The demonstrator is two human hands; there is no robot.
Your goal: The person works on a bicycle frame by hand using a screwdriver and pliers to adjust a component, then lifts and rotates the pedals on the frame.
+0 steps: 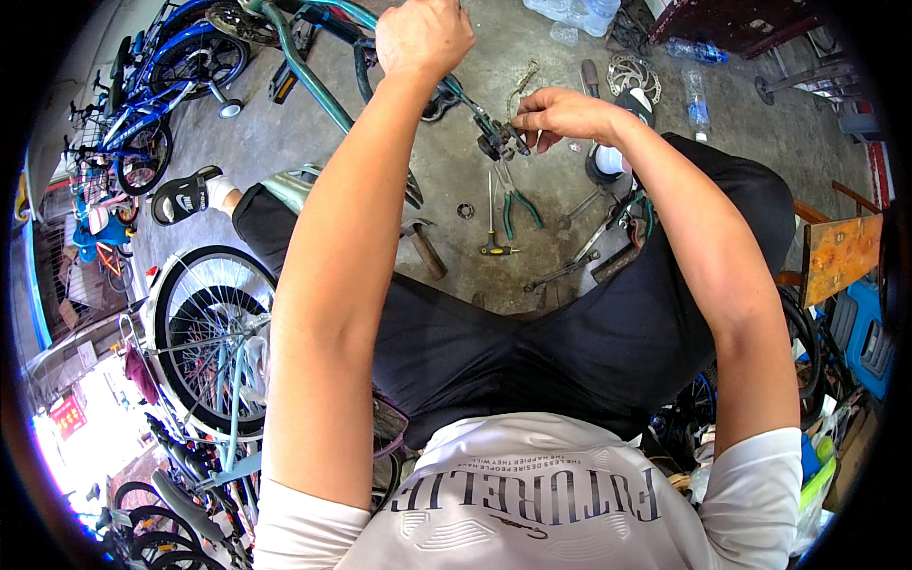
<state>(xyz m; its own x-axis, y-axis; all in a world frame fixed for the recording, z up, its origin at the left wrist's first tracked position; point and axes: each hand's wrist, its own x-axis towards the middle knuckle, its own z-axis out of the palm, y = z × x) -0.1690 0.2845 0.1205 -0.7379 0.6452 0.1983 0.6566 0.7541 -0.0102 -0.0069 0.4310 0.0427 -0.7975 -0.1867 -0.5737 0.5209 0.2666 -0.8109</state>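
A green bicycle frame (296,59) lies at the top of the view, its tubes running down toward my legs. Closed in a fist, my left hand (425,38) grips a tube of it; the palm side is hidden. At the end of one stay sits a dark brake caliper (492,139). My right hand (567,118) pinches the caliper's right edge between thumb and fingers. Just below on the floor lie green-handled pliers (521,211) and a screwdriver (493,245) with a yellow and black handle.
A hammer (427,251), a small toothed ring (465,210) and several wrenches (594,233) lie between my legs. Beyond my right foot are a brake disc (634,76) and a plastic bottle (696,103). Blue bicycles (152,104) and a white-rimmed wheel (211,337) stand at left.
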